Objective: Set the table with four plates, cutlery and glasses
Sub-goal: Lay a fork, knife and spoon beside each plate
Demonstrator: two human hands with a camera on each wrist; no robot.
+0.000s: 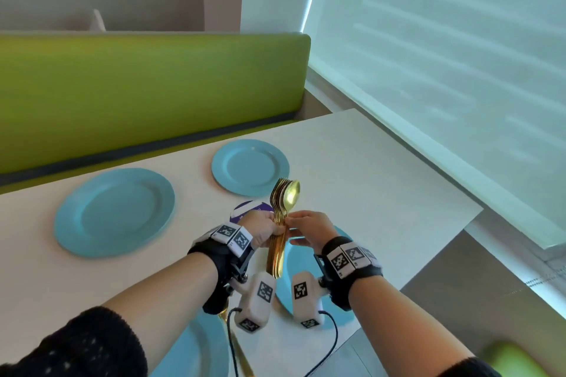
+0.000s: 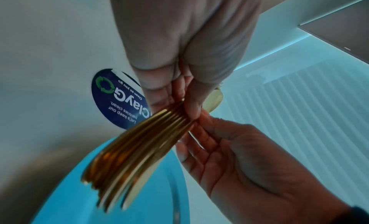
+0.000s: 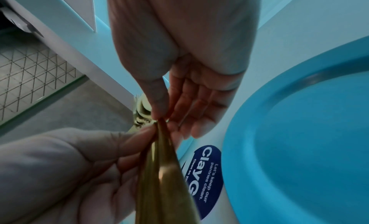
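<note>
Sitting at far left on the white table, a round teal plate, matte, with a raised rim and nothing on it. Lying beyond it toward the green bench, a second, far plate, equally bare. Showing between them and the hands, part of a round dark-blue sticker stuck flat on the tabletop, reading "ClayGo" in the wrist views. Gripping a bundle of gold cutlery about its middle, the left hand, fingers curled round the stacked handles; bundle standing nearly upright above the table, shiny spoon bowl and fork tines fanning at the top, flat handle ends hanging below the fist. Pinching the nearest piece just above that fist, the right hand, thumb and forefinger closed on the thin neck, other fingers spread loose and straight. Peeking out under the wrists, a near plate, mostly hidden by the forearms and wrist cameras. Showing at the bottom edge, a fourth plate, partly covered by the left arm.
</note>
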